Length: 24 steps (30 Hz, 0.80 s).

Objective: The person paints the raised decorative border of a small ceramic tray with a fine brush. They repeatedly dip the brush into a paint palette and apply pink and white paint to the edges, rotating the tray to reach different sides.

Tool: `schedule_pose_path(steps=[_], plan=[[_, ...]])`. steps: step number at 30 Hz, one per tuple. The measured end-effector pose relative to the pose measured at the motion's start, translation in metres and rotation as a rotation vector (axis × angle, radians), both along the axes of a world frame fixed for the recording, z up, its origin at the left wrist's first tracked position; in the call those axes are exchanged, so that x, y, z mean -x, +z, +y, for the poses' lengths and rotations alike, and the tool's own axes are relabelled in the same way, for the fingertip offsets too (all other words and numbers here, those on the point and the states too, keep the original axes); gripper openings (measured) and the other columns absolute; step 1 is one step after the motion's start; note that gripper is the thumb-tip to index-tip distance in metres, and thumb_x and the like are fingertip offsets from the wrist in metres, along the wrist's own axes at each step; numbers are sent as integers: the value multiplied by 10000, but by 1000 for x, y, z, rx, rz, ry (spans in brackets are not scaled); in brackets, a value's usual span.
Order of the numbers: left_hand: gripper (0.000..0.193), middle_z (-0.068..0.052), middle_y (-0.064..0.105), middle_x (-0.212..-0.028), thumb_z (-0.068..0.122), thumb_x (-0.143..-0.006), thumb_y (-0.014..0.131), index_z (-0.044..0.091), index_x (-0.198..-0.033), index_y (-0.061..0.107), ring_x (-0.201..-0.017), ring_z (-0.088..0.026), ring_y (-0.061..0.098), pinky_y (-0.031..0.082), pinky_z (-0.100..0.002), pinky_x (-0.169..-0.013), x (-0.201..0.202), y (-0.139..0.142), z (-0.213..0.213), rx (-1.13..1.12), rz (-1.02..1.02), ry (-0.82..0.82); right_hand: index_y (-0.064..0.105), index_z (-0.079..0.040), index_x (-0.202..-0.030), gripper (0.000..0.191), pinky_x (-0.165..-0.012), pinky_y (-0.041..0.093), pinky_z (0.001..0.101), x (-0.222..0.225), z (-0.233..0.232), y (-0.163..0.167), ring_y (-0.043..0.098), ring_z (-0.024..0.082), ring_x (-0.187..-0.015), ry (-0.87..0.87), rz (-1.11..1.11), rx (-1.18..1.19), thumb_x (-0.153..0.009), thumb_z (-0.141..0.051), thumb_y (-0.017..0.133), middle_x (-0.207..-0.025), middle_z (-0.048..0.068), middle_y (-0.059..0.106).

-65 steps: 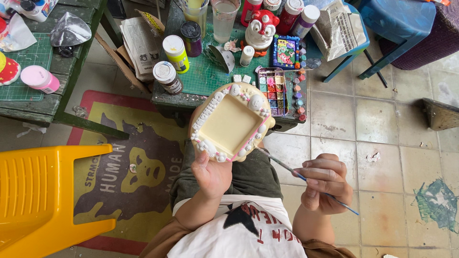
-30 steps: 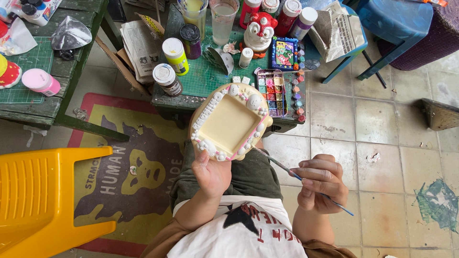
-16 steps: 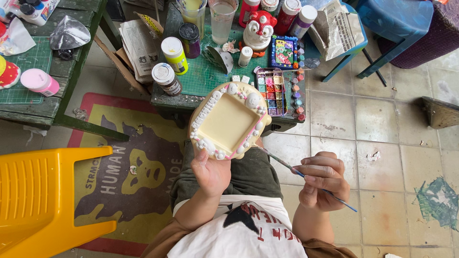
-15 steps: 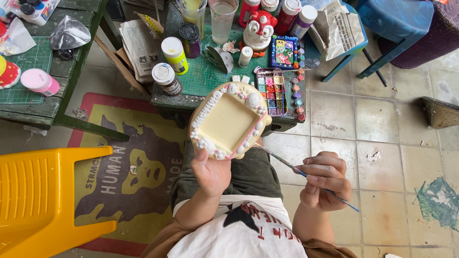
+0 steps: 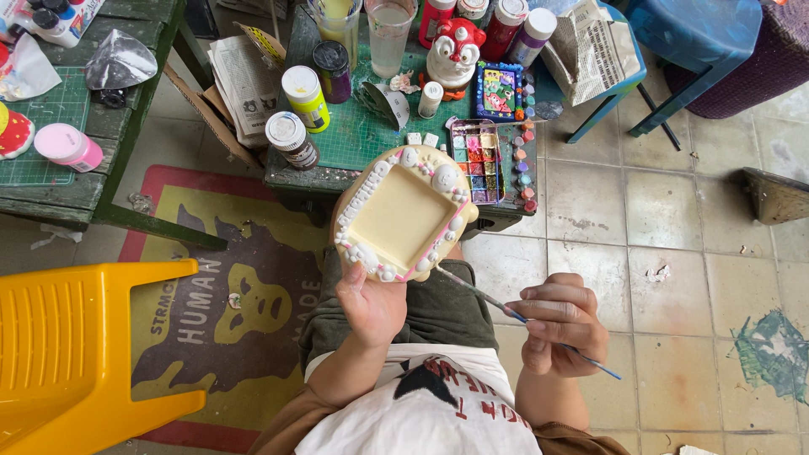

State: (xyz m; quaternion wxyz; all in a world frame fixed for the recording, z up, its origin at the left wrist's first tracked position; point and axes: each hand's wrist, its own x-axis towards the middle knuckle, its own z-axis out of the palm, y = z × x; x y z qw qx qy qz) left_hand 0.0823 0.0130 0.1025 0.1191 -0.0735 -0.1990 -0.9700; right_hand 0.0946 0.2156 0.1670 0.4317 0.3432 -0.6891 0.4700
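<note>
Tiled floor below, a yellow-and-red rug (image 5: 227,286) under the knees, and a green work table (image 5: 371,135) crowded with paint bottles, a water cup (image 5: 390,34) and an open paint palette (image 5: 476,160) — that's the setting as the person sits over it all.

Left hand (image 5: 371,303) is up, fingers wrapped around the lower edge of a cream plaster frame (image 5: 404,215), holding it tilted over the lap just in front of the table. Right hand (image 5: 560,324) sits off to the side, fingers pinched narrow around a thin paintbrush (image 5: 506,310), its tip angled toward the frame's lower right edge and just short of touching, as far as I can tell.

On progress, a pink line runs along the frame's lower right rim, so some colour is on. The flat centre, the raised letters and the little bumps around the border look bare cream, so by my reading most of the painting is left to do.

Against the frame from half a second ago, very little has shifted: the frame sits in the same spot and tilt, and the brush hand has edged only slightly, holding its hover beside the rim.
</note>
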Motion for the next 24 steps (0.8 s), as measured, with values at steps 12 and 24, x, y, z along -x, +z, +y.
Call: schedule_pose_path(steps=[12, 24], plan=[[740, -129, 372, -1610, 342, -976, 527, 67, -1612, 269, -1506, -277, 366, 309, -499, -1245, 0, 1, -1, 2, -15, -4, 544, -100, -942, 194, -760, 499, 347, -2, -1, -1, 639, 205, -832, -31, -17, -13, -1033, -266, 586, -778, 102, 726], [671, -100, 410, -1583, 355, -1005, 499, 77, -1588, 314, -1482, -260, 394, 326, -502, -1232, 2, 1, -3, -69, -37, -46, 531, -89, -949, 185, -775, 514, 359, 2, 1, -5, 621, 231, -843, -90, 20, 9, -1038, -240, 594, -802, 108, 719]])
